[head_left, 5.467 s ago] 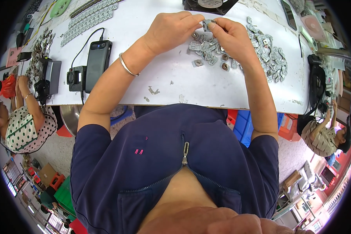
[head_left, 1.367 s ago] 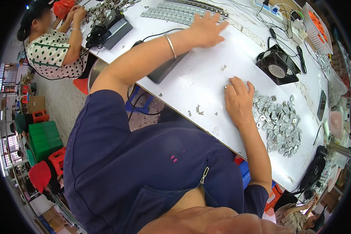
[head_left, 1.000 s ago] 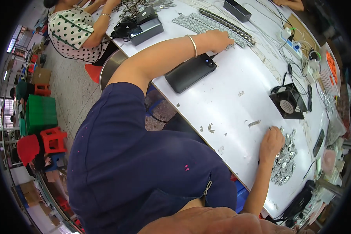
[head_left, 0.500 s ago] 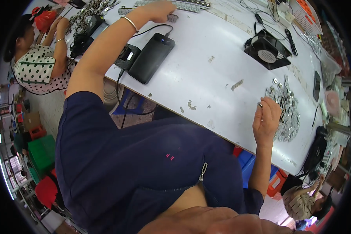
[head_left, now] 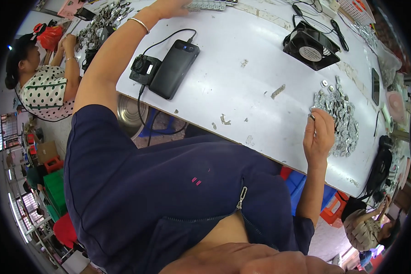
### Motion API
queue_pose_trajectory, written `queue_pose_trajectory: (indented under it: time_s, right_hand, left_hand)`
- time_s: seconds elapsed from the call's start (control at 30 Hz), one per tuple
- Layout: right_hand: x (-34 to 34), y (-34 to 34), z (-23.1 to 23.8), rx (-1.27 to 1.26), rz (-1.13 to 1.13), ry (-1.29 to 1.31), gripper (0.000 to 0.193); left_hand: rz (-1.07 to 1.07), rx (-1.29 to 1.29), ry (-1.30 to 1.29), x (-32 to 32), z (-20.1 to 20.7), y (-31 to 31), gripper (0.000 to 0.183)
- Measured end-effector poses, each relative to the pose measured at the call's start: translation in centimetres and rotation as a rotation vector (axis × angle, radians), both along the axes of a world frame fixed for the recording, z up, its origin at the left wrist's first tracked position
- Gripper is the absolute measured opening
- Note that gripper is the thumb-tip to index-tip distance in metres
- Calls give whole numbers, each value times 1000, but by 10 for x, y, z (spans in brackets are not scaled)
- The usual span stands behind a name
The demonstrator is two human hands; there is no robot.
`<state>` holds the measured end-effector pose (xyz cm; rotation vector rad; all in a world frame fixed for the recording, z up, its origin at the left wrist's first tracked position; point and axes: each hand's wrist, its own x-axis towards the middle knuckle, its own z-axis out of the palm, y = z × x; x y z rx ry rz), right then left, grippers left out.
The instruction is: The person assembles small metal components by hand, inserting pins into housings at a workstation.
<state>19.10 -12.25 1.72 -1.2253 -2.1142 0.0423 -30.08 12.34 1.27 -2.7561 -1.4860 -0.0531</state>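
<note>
My left hand (head_left: 170, 8) reaches to the far edge of the view, partly cut off and blurred. It is just left of rows of small silvery metal pieces (head_left: 209, 5); whether it holds anything does not show. At the right, my right hand (head_left: 321, 137) is closed, thumb and fingertips pinching a small round metal piece (head_left: 312, 117). That hand is at the left side of a loose pile of small shiny metal pieces (head_left: 345, 121) on the white table (head_left: 233, 86).
A black power bank (head_left: 174, 68) is cabled to a small black device (head_left: 144, 69) under my left arm. Farther right are a black fan (head_left: 311, 48), a phone (head_left: 375, 86) and a white basket (head_left: 358, 11). One co-worker (head_left: 48, 91) sits at left, another (head_left: 367, 226) at lower right.
My left hand has moved left and farther away, partly out of view. My right hand stays beside the pile, still pinching. The whole view has shifted slightly.
</note>
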Motion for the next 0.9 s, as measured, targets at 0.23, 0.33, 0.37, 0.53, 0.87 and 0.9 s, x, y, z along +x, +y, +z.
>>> queue_pose_trajectory:
  time_s: [0.23,0.33,0.37,0.53,0.87,0.9]
  right_hand:
    - [2,-7,-1,-45,-23,12,14]
    - [5,-7,-2,-71,-60,52,13]
    - [1,-4,0,-76,-65,80,12]
    - [-28,-4,6,-248,-45,246,12]
    - [-35,-22,-16,-387,36,216,9]
    - [-33,-22,-17,-399,31,217,10]
  left_hand:
    - [-62,33,-367,12,30,9,20]
    - [-269,11,-745,34,58,-1,23]
    - [-38,126,-423,59,75,-13,24]
    - [-249,296,-293,159,108,-87,41]
    - [-157,-40,390,138,41,-241,20]
    - [-157,-44,391,134,39,-243,20]
